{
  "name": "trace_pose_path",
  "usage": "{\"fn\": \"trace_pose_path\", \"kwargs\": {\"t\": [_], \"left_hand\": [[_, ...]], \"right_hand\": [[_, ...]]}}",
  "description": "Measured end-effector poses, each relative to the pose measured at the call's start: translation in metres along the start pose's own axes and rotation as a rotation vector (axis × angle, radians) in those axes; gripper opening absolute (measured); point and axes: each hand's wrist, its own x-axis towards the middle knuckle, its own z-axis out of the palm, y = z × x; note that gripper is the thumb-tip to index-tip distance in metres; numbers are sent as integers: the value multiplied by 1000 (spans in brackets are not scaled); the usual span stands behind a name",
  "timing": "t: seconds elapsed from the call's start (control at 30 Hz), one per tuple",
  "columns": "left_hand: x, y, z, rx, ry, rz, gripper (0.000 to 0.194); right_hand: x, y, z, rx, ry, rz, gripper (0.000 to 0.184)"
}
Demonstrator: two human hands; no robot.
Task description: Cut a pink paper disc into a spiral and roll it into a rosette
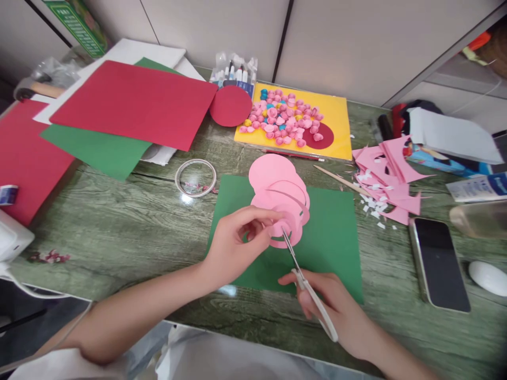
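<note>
My left hand [243,240] pinches a pink paper spiral [282,228] between thumb and fingers, above the green sheet [328,237]. My right hand [336,303] is wrapped round the white handles of a pair of scissors [303,279]. The scissor blades point up and left and reach the pink paper beside my left fingertips. Just beyond lie overlapping pink paper circles [272,171], some looking cut into curved strips. How far the blades are parted is hard to make out.
Rolled paper flowers, mostly pink, lie on a yellow sheet [340,124] at the back. Pink scraps [390,182], a phone [439,264] and a mouse [488,278] are on the right. A tape roll [195,178] and red card sheets [134,103] are on the left.
</note>
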Motion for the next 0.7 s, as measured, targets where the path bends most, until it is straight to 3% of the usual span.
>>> {"fn": "trace_pose_path", "kwargs": {"t": [0.33,0.53,0.63,0.7], "left_hand": [[11,-2,-2,69,48,1,15],[15,-1,-3,-61,94,-110,12],[17,-2,-3,-150,113,-173,14],[17,-2,-2,-157,106,-176,15]], "right_hand": [[-2,-9,-7,-15,-42,41,38],[-19,-18,-44,-162,-201,30,33],[-25,-21,-66,-180,-31,3,42],[-26,-21,-75,-313,126,42,41]]}}
